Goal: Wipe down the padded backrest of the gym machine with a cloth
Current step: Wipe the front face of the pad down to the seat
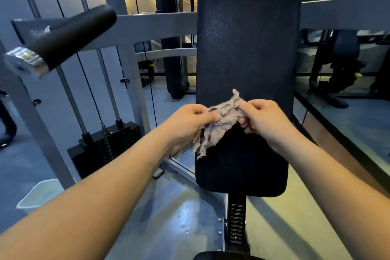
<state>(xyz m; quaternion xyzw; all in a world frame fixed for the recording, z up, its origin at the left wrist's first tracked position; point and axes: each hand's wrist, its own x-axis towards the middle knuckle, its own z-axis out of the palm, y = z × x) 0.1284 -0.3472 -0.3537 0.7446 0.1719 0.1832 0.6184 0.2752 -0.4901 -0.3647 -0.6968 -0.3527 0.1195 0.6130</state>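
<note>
A tall black padded backrest (247, 38) rises straight ahead of me, from the top edge of the view down to a rounded lower end. In front of its lower half I hold a frayed beige cloth (219, 124) with both hands. My left hand (187, 120) pinches the cloth's left side. My right hand (266, 118) grips its upper right corner. The cloth hangs bunched between them, close to the pad; whether it touches the pad I cannot tell.
A black foam handle (69, 36) with a chrome end juts in at upper left. The grey machine frame (147, 25) and a weight stack (105, 143) stand left of the backrest. A pale bucket (40, 194) sits on the floor at lower left. Other machines stand behind.
</note>
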